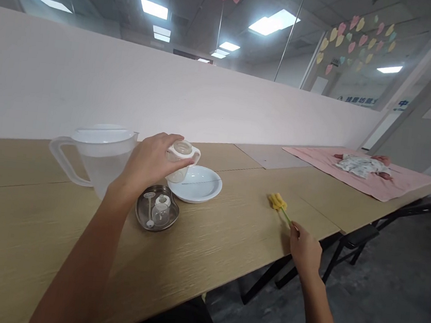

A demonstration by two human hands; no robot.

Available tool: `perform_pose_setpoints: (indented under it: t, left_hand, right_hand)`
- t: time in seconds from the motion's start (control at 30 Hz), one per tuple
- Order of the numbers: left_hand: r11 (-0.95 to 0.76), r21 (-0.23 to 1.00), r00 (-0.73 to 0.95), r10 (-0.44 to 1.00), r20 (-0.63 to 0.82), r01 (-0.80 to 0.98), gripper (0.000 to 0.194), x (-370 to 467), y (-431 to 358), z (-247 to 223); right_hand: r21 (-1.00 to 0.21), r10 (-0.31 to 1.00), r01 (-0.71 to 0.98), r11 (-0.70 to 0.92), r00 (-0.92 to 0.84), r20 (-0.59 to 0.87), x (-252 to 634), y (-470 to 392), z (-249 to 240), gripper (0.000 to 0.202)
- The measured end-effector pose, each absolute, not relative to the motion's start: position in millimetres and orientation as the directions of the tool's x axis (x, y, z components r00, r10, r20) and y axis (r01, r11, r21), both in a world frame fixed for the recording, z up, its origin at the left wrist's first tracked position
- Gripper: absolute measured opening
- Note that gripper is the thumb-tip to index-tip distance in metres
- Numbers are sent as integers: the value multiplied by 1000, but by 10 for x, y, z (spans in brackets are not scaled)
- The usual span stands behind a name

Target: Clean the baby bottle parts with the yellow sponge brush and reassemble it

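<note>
My left hand (153, 159) is closed around a clear baby bottle (178, 174) with a white collar and side handle, held over the left rim of a white bowl (212, 188). No cap or teat sits on the bottle's mouth. In my right hand (305, 252) is the thin green handle of a bottle brush (278, 202), whose yellow sponge head is close to the tabletop. A kidney-shaped metal tray (172, 221) in front of the bowl holds a clear cap (160, 215), a white ring part and a small white stick-like piece.
A large translucent pitcher (101, 161) with liquid stands left of the bowl, partly behind my left arm. On the wooden table (238, 236), a pink cloth (387, 189) at the far right bears a doll (363, 165) in patterned clothes. Black folding chairs (358, 235) stand along the front edge.
</note>
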State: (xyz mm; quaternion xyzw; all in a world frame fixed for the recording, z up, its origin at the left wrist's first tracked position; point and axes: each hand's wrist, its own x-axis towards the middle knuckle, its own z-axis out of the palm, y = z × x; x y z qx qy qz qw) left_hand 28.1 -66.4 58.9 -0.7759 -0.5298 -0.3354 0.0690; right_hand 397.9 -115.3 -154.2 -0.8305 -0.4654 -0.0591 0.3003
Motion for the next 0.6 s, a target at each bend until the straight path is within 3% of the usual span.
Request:
perform_pose_setpoints:
  t: [0.03,0.13,0.23,0.3,0.4,0.47,0.53,0.6]
  left_hand:
    - [-427,249,210,776,595,869,54,285,-668,591]
    - [-416,254,196,777,598,873,54,298,-680,592]
    - [-408,258,189,781,595,876,54,309,-690,591]
    - [-409,258,191,782,593,875,54,317,-693,592]
    - [-411,255,198,785,587,875,55,324,-695,597]
    - [-410,256,199,788,582,875,54,324,-696,603]
    - [-408,262,196,792,579,875,54,322,-697,609]
    - [-405,268,190,793,578,874,54,319,-696,612]
  right_hand:
    - [-423,768,823,-380,535,351,4045,-1090,-1541,47]
    - [-485,916,866,-117,283,283,4149,-1057,-1538,46]
    - [-566,945,821,75,124,304,4222,-1148,-1517,45]
    - [-556,896,831,16,235,377,4326,-1162,-1483,46]
    - [-476,750,843,-252,481,454,4568,-1004,-1406,46]
    - [-413,701,809,-417,576,421,4716,-796,-1352,43]
    - [-381,759,819,-429,555,340,4783,-566,-1312,39]
    - [-398,827,853,-337,470,308,4735,-372,-1297,38]
